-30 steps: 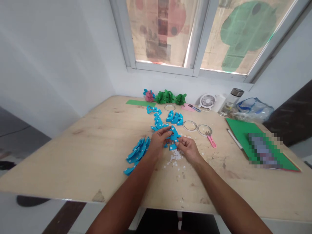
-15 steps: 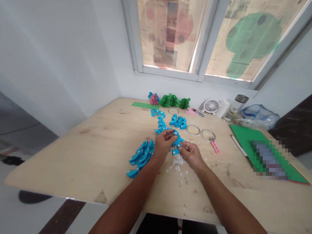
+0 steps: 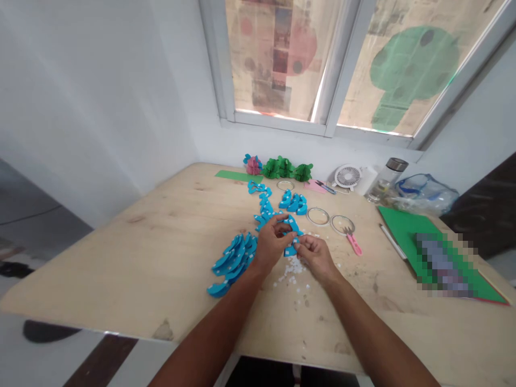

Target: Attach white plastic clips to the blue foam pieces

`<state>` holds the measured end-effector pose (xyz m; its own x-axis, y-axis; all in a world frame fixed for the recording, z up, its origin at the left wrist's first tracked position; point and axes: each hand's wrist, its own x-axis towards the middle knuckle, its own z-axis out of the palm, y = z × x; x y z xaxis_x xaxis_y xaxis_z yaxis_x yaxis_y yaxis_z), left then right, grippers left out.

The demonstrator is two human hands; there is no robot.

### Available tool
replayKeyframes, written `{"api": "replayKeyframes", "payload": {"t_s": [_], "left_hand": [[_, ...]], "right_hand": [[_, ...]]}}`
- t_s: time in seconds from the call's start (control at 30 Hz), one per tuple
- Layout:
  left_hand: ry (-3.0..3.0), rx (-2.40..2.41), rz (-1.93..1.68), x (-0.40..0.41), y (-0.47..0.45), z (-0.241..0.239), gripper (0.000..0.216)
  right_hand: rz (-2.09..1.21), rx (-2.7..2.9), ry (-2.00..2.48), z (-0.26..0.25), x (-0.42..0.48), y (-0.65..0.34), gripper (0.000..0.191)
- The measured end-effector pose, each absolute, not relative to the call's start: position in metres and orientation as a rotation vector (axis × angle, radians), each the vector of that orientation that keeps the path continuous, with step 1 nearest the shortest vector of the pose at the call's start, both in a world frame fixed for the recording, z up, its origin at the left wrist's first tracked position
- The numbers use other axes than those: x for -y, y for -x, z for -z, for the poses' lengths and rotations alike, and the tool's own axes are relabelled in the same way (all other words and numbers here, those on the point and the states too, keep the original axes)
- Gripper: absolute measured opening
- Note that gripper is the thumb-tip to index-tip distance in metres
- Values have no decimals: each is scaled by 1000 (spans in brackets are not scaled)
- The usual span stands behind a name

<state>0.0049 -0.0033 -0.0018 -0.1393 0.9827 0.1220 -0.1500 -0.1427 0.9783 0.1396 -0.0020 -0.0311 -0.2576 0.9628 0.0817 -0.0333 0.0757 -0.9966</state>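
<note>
Between my hands is a blue paper piece [image 3: 294,224] with small white squares on it, curved at its top. My left hand [image 3: 270,244] pinches it from the left. The fingertips of my right hand [image 3: 317,252] are closed at its lower right edge, by a white square; whether the lower blue part is the same piece is unclear. Left of my left forearm lies a pile of blue paper pieces [image 3: 236,258], also dotted with white squares. Beyond my hands lie more blue pieces [image 3: 265,204] and a small blue group [image 3: 293,202]. White paper scraps [image 3: 296,266] are scattered below my fingers.
Tape rings [image 3: 318,216] and pink-handled scissors [image 3: 355,244] lie to the right. Further right are a white pen [image 3: 393,242] and a green sheet [image 3: 403,231]. Along the back stand green paper shapes [image 3: 284,167], a small fan [image 3: 347,176] and a bottle [image 3: 387,180].
The blue piece has tilted between my hands, and my left fingers have shifted slightly on it. My right hand stays at its lower edge. The view has shifted slightly.
</note>
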Motion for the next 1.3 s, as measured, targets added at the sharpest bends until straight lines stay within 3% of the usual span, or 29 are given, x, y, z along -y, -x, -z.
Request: {"api": "replayKeyframes", "payload": {"t_s": [0.7,1.3], "left_hand": [[-976,-1190,-1582,7,-8,-7,31],[-1231,-1398,-1675,11,-8,-12,11]], "right_hand": [[-1387,1401,998,24,8,-134,29],[-1405,1423,1023,23,10,-133,33]]}}
